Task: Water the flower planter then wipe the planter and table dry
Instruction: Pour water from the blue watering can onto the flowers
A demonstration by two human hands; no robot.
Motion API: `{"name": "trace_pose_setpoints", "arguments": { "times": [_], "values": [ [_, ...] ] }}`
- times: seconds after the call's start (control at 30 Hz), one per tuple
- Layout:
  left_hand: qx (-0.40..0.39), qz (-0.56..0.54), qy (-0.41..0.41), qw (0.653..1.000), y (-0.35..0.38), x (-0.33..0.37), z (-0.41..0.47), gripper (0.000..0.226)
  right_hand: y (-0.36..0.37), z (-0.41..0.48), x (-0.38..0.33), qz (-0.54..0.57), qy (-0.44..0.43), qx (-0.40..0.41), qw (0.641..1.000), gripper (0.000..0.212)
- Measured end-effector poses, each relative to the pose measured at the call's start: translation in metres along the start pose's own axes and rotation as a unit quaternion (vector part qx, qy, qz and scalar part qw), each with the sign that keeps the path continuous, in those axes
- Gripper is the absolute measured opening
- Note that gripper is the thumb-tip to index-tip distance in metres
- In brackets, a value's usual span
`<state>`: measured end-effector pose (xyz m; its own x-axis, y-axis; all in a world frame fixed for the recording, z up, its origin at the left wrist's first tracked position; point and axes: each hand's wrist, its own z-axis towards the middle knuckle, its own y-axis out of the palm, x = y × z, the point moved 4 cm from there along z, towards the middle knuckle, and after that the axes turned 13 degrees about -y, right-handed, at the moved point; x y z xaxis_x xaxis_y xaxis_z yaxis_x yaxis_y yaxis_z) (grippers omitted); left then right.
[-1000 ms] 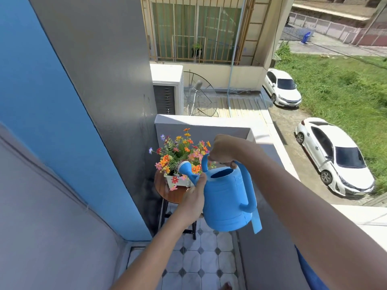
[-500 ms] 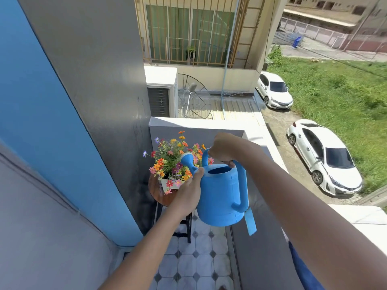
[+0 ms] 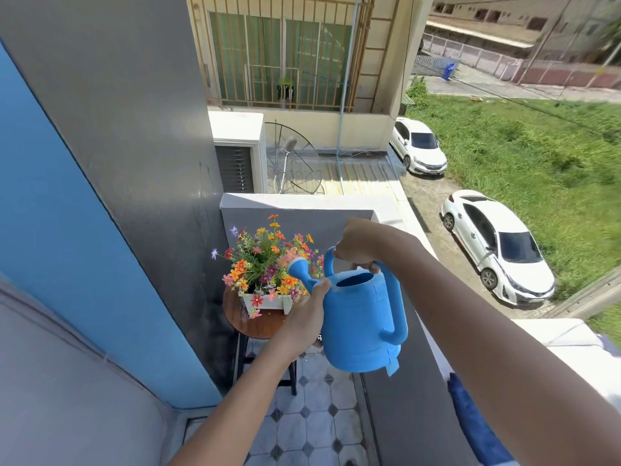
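A blue plastic watering can [image 3: 361, 321] hangs in the air above the balcony floor, its spout rose reaching the flowers. My right hand [image 3: 356, 245] grips its top handle. My left hand [image 3: 307, 314] supports the can's front side below the spout. A white planter [image 3: 267, 301] full of orange, pink and purple flowers [image 3: 265, 260] stands on a small round wooden table [image 3: 250, 322] with black legs, in the balcony's far corner. No water stream is visible.
A grey and blue wall [image 3: 100, 196] runs along the left. A low parapet [image 3: 403, 398] bounds the balcony on the right and far end. A blue cloth [image 3: 477, 425] lies on the parapet at lower right. The floor [image 3: 312, 425] is tiled.
The can is more level now, its spout raised and closer to the flowers. Both hands keep their grip. My head has tilted slightly, shifting the scene in view.
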<state>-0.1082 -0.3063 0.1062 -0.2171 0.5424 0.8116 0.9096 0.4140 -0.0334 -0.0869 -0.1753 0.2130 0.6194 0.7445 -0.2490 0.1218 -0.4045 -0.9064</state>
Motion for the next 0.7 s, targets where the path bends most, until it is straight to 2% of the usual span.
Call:
{"name": "trace_pose_setpoints", "arguments": {
  "times": [0.2, 0.4, 0.57, 0.7],
  "values": [
    [0.002, -0.019, -0.008, 1.000, -0.003, -0.011, 0.004, 0.036, 0.003, 0.005, 0.000, 0.012, -0.032, 0.004, 0.999, 0.026],
    [-0.011, 0.002, -0.013, 1.000, 0.012, -0.008, 0.009, 0.036, 0.005, -0.004, 0.018, 0.009, -0.014, 0.007, 1.000, 0.025],
    [-0.018, -0.004, -0.020, 1.000, 0.025, -0.006, 0.028, 0.034, 0.010, -0.007, 0.045, 0.054, 0.008, 0.039, 0.998, 0.023],
    [-0.005, 0.010, -0.030, 0.999, 0.033, -0.004, 0.048, 0.057, 0.020, -0.005, 0.072, 0.121, 0.018, 0.079, 0.989, 0.024]
  ]
}}
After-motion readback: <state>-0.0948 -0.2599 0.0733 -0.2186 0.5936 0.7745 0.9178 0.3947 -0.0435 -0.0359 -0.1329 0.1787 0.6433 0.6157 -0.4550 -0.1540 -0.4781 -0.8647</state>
